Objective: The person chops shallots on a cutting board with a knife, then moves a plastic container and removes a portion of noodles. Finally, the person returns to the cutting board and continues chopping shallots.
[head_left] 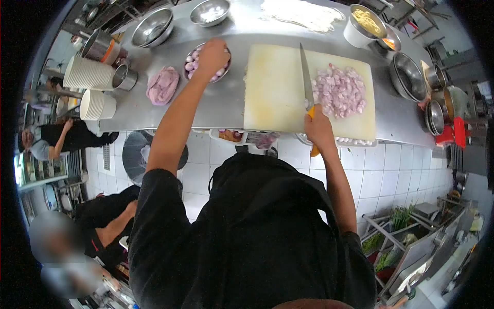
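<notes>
My left hand [213, 57] reaches down over a metal bowl [229, 63] of peeled shallots [191, 66], fingers curled and pointing into it. What those fingers hold, if anything, is hidden. Around the yellow handle of a large kitchen knife [306, 77], my right hand [320, 127] is closed. The blade lies over a white cutting board [272, 85], pointing away from me. Right of the blade sits a heap of chopped shallots [340, 91] on the board. A bunched pinkish-purple cloth or bag [162, 85] rests left of the bowl.
Metal bowls [153, 28] stand along the steel counter [216, 110]. Stacked white cups [98, 105] are at its left, a white container of yellow strips [357, 32] at the back right. A lined bin [131, 159] stands on the floor. Other people [110, 226] are at the left.
</notes>
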Demonstrator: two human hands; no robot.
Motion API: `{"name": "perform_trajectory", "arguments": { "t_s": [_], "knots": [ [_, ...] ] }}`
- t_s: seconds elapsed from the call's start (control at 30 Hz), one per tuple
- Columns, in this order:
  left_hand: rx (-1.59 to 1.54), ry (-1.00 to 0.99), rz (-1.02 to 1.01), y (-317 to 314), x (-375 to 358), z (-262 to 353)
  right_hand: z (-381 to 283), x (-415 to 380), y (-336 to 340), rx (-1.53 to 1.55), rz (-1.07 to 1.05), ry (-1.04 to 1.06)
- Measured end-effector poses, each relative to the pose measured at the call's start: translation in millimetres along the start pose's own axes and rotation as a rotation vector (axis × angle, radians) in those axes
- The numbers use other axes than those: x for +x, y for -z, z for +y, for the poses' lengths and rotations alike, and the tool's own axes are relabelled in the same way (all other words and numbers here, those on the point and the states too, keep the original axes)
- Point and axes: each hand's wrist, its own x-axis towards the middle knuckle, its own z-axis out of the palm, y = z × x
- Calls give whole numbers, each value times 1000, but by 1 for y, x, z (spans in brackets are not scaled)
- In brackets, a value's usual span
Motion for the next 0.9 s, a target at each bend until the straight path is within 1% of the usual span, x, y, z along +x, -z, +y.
{"name": "perform_trajectory", "arguments": {
  "t_s": [0.07,0.1,0.2,0.3,0.37,0.43,0.5,0.57,0.6,0.7,0.8,0.9],
  "knots": [
    [-40,0,17,2,-2,2,-3,-2,1,-49,43,52],
    [-59,2,25,3,-4,3,-4,-3,1,-52,38,41],
    [-173,-5,226,14,-8,16,-6,-3,2,-55,26,16],
    [-526,-70,151,38,-28,64,-4,-3,0,-48,21,20],
    [-585,-138,-3,26,-56,97,-2,-3,0,-38,35,37],
    [-759,-185,-99,0,-89,131,-1,-2,1,-45,37,48],
    [-809,-198,-190,-24,-110,151,0,-4,1,-48,41,74],
    [-780,-252,-197,-46,-120,155,-3,-5,2,-52,47,115],
    [-767,-281,-200,-56,-121,155,-6,-8,4,-53,25,94],
    [-641,-398,-22,-62,-119,152,-22,-10,8,-49,-25,58],
    [-648,-400,33,-67,-120,150,-25,-10,7,-42,-53,76],
    [-862,-180,-68,-51,-126,160,-23,-10,3,-44,-74,87]
  ]
}}
